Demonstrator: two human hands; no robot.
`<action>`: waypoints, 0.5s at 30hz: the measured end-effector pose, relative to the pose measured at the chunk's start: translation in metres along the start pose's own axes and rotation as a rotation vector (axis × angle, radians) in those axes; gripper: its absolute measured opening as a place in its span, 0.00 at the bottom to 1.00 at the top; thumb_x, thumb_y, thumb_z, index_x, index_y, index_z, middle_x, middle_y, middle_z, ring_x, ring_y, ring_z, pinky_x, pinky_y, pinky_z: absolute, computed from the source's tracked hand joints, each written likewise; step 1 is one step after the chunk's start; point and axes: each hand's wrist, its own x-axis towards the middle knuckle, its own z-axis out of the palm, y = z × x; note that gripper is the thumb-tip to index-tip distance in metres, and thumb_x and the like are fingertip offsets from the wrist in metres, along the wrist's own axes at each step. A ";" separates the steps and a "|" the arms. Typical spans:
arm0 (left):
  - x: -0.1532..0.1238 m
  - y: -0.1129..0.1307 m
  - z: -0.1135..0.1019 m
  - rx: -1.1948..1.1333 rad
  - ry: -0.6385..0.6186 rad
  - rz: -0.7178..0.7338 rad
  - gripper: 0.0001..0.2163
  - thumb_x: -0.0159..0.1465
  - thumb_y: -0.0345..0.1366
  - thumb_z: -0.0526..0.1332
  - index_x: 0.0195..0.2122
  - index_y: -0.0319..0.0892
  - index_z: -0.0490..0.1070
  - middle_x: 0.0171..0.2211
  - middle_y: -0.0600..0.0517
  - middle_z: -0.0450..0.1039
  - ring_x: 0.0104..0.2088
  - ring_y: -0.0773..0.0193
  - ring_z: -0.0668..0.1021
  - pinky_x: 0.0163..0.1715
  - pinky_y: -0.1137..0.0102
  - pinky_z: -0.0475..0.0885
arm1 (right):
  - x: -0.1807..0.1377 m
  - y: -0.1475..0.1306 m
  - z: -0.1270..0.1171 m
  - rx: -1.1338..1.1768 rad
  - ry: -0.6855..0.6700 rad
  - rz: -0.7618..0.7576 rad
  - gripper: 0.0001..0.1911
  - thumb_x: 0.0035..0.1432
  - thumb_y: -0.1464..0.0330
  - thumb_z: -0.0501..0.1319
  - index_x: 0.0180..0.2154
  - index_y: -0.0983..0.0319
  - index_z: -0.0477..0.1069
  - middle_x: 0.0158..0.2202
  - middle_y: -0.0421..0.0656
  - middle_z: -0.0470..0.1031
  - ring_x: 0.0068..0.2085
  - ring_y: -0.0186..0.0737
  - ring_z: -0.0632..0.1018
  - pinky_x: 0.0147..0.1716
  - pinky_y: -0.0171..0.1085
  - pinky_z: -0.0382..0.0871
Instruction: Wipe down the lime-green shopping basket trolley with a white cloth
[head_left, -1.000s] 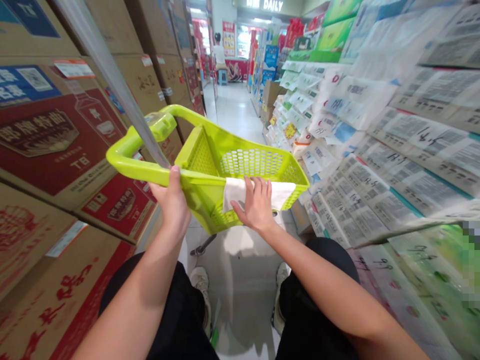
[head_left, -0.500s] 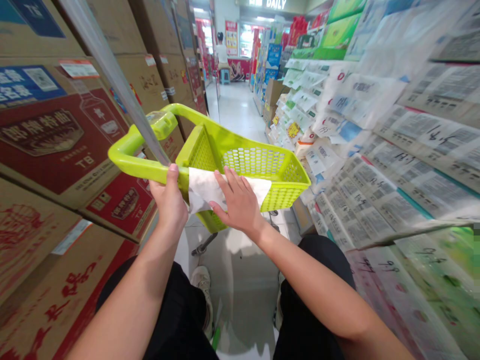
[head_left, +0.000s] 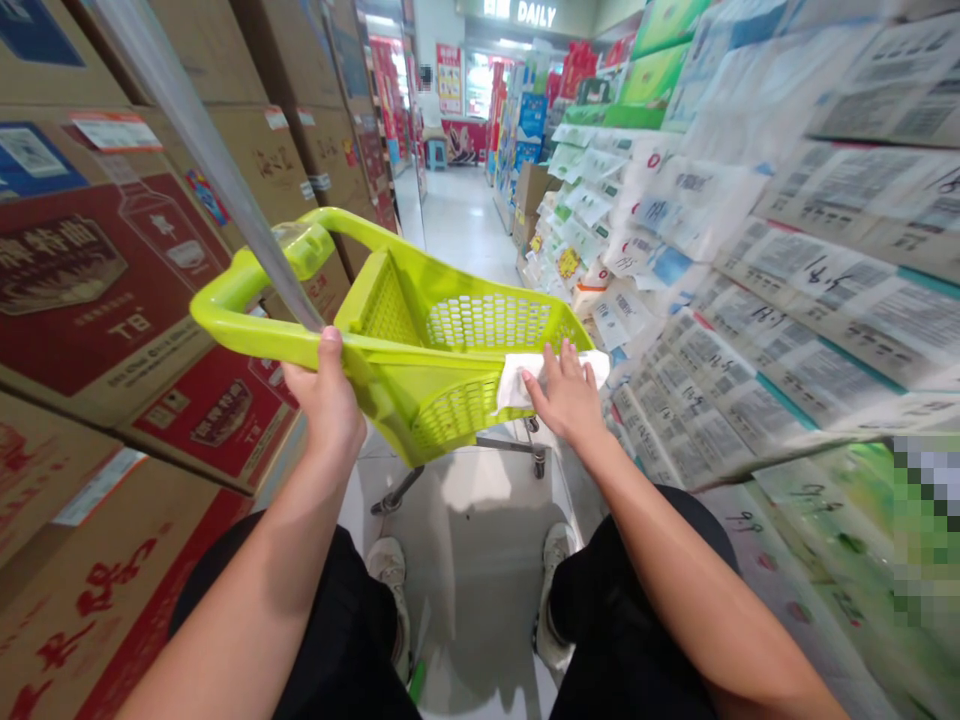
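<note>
A lime-green plastic shopping basket (head_left: 450, 330) on a wheeled frame is tilted up in front of me. My left hand (head_left: 324, 392) is closed round its near rim, beside the grey pull handle (head_left: 202, 150). My right hand (head_left: 566, 392) lies flat, fingers stretched, pressing a white cloth (head_left: 517, 380) onto the basket's right rim near the far corner. The basket holds nothing I can see.
Stacked red and brown cartons (head_left: 112, 290) wall the aisle on my left. Shelves of wrapped paper packs (head_left: 787, 260) line the right. The white floor (head_left: 457, 220) runs ahead to a blue stool (head_left: 435, 152) and displays. My feet (head_left: 390, 570) stand below the basket.
My right hand slid the white cloth along the basket's rim, first left toward my left hand, then right to the far corner. My left hand kept its grip.
</note>
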 end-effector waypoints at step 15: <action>-0.038 -0.002 0.024 0.087 -0.013 0.001 0.21 0.64 0.48 0.68 0.51 0.43 0.69 0.52 0.42 0.78 0.54 0.53 0.81 0.54 0.61 0.78 | 0.010 -0.110 0.000 0.282 0.128 -0.348 0.43 0.69 0.45 0.53 0.71 0.71 0.56 0.69 0.60 0.63 0.70 0.59 0.61 0.71 0.57 0.51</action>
